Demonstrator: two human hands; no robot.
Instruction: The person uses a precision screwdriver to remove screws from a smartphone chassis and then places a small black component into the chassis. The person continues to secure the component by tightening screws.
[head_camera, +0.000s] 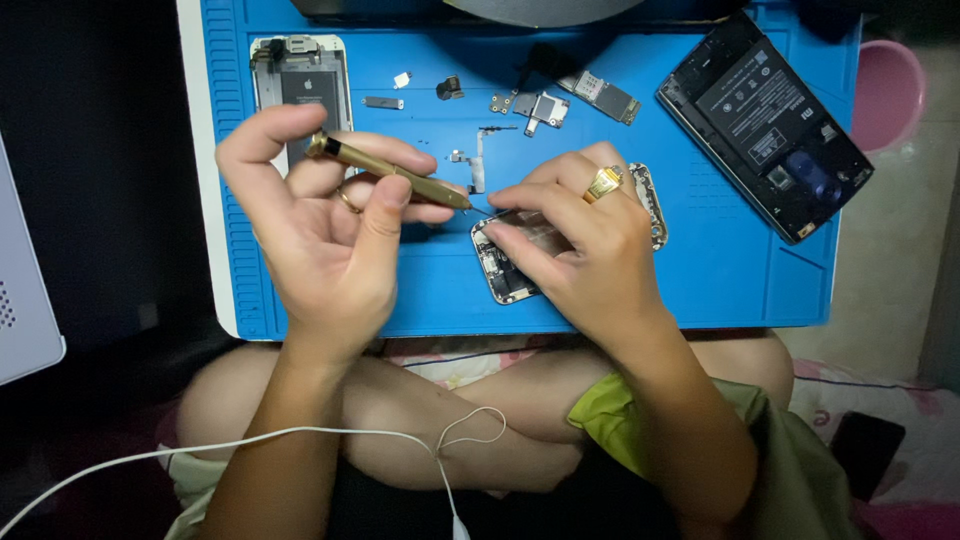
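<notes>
Two bare hands work over an opened smartphone on a blue repair mat, seen from above.

The left hand (325, 225) is loosely curled, its thumb and fingertips pinching a slim brass-coloured screwdriver (390, 172) that slants down to the right, with its tip just beside the phone's upper left corner. The right hand (580, 240), wearing a gold ring (603, 184), lies fingers-down on the opened smartphone (505, 272), pressing it flat against the blue repair mat (720, 270) near the mat's front edge. Small brackets and a circuit board (600, 96) lie farther back, beside a second disassembled phone (765, 125).
</notes>
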